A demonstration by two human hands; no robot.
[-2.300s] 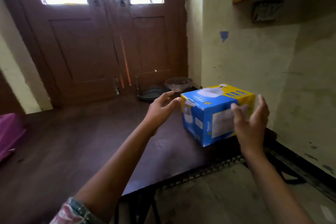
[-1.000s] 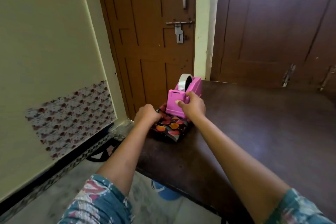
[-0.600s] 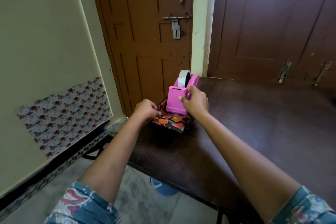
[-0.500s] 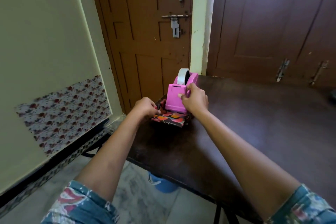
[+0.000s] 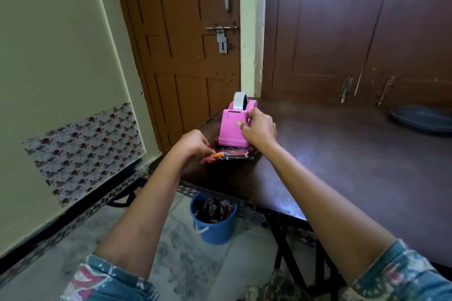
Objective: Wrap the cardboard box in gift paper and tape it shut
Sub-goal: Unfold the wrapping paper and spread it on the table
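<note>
At frame centre, the folded, bright-patterned gift paper (image 5: 227, 155) lies across the dark wooden table's (image 5: 342, 154) corner, long edge left to right, under the pink plastic tape dispenser (image 5: 232, 129). Our right hand (image 5: 259, 129) curls round the dispenser's side. Our left hand (image 5: 193, 145), nearer the paper, pinches its left edge. We see no cardboard box.

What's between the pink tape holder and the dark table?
Folded colourful gift paper lies under the pink plastic tape dispenser, on the dark wooden table, seen in the head view.

You are in a home: painted walls, brown wooden doors (image 5: 186, 39) with a latch (image 5: 221, 36), a dark table (image 5: 342, 154), and a blue bucket (image 5: 215, 225) on the tiled floor.
</note>
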